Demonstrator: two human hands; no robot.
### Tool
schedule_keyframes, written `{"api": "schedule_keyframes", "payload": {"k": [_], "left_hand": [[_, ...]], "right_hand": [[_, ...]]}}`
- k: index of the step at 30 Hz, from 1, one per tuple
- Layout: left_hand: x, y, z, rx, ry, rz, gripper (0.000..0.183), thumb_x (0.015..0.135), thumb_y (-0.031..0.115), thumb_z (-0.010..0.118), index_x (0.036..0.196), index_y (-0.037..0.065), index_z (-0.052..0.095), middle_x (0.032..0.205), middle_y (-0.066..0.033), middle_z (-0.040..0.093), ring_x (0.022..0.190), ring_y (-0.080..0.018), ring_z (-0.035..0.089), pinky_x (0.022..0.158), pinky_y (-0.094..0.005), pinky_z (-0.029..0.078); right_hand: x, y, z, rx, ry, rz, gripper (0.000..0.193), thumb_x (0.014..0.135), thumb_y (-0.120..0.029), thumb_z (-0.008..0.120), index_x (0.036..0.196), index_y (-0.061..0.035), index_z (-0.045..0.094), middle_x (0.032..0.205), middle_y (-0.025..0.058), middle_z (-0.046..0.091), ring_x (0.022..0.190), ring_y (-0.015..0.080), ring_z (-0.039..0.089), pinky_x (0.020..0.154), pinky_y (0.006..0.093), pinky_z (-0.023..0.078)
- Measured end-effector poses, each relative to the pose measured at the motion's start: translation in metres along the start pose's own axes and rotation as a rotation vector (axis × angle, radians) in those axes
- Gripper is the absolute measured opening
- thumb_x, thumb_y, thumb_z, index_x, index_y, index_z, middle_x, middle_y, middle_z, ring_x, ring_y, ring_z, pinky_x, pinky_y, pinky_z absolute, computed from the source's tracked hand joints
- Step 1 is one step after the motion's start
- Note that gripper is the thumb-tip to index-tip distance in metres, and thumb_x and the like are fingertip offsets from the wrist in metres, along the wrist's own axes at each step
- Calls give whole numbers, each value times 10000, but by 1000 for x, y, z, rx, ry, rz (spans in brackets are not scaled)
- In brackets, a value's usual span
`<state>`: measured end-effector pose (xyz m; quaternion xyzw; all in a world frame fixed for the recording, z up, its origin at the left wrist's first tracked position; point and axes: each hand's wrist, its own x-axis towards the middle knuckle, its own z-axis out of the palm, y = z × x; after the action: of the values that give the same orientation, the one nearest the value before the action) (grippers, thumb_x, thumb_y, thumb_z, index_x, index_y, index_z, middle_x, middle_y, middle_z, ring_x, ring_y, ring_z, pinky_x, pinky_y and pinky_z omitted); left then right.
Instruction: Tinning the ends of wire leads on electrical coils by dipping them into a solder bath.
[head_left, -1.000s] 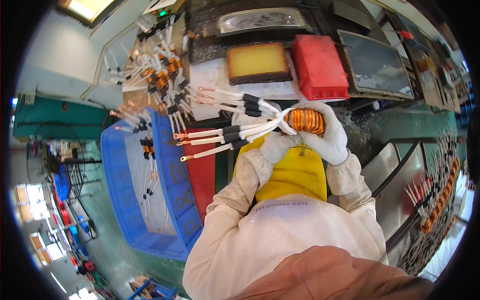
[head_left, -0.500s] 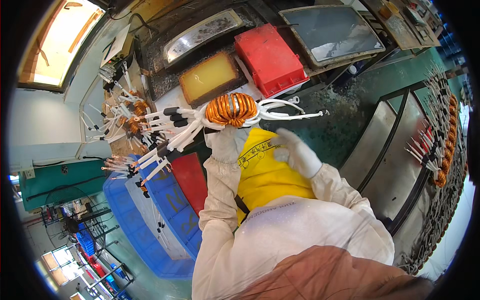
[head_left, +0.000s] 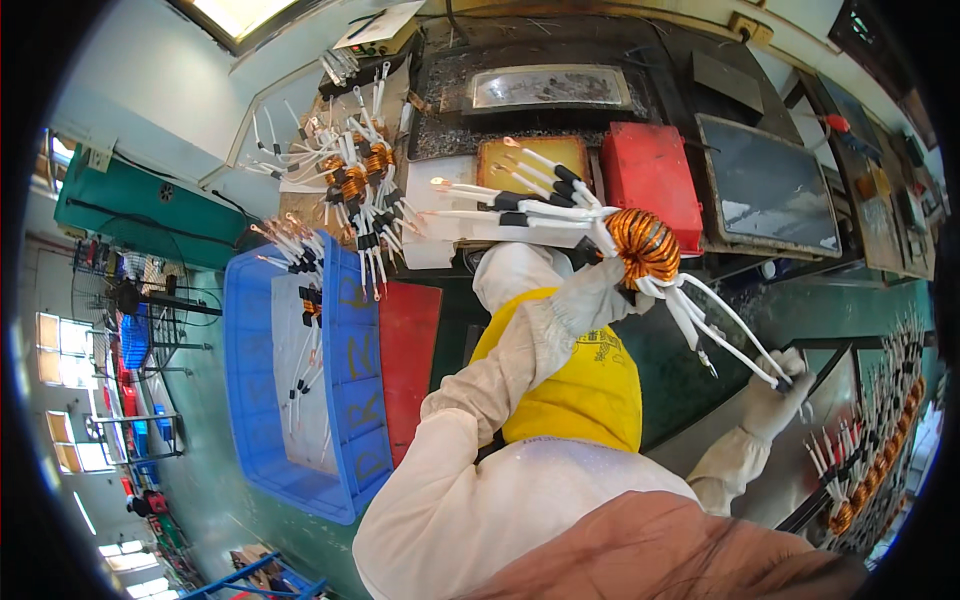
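Note:
A ring-shaped copper-wire coil [head_left: 643, 248] with white-sleeved leads is in front of the red box. My gloved left hand [head_left: 592, 297] grips its near underside. One bundle of leads, with black sleeves and bare copper tips, fans out to the left. White leads [head_left: 735, 325] on the other side run down to the right. At their far ends my gloved right hand [head_left: 775, 400] is closed around the tips, beside the metal-topped surface. A yellow cloth [head_left: 575, 395] covers my front below the left forearm.
Several similar coils [head_left: 355, 175] are heaped on the bench at the left. A blue crate [head_left: 360, 420] holds more, beside a red panel [head_left: 412, 340]. Behind are a metal-surfaced tray [head_left: 548, 88], a yellow block [head_left: 515, 160] and a red box [head_left: 655, 185]. More coils [head_left: 870, 465] line the right.
The view has turned. My left hand has brought the coil rightward and tilted it. My right hand, empty before, has moved out to the right and taken hold of the lead ends.

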<state>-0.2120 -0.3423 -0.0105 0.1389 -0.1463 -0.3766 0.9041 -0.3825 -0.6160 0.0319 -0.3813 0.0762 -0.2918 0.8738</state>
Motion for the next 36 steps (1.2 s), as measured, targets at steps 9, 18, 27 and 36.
{"api": "schedule_keyframes", "payload": {"k": [9, 18, 27, 36], "left_hand": [[40, 2, -3, -215, -26, -61, 508, 941, 419, 615, 1305, 85, 492, 1196, -101, 615, 1012, -201, 627, 725, -316, 569], [52, 8, -9, -363, 110, -85, 500, 897, 445, 665, 1244, 107, 538, 1149, -77, 634, 964, -198, 621, 690, -287, 563], [66, 12, -21, -481, 93, -74, 529, 884, 490, 655, 1226, 97, 562, 1120, -75, 637, 941, -204, 624, 669, -253, 559], [64, 15, -25, -512, 117, -61, 519, 877, 500, 655, 1208, 108, 572, 1106, -69, 638, 929, -208, 626, 673, -269, 562]], "right_hand": [[-11, -22, 28, -299, 100, -94, 410, 1010, -465, 479, 876, -79, 517, 502, -49, 312, 424, 63, 263, 408, 221, 167], [3, -22, 54, -509, 46, -181, 426, 1018, -473, 437, 910, -71, 525, 622, 34, 448, 483, 77, 310, 455, 211, 206], [19, -18, 81, -618, -76, -219, 426, 1025, -467, 428, 907, -68, 515, 634, 41, 453, 496, 92, 347, 449, 214, 244], [21, -11, 87, -675, -114, -249, 409, 1033, -445, 427, 908, -64, 508, 639, 49, 459, 494, 91, 362, 441, 206, 269]]}}
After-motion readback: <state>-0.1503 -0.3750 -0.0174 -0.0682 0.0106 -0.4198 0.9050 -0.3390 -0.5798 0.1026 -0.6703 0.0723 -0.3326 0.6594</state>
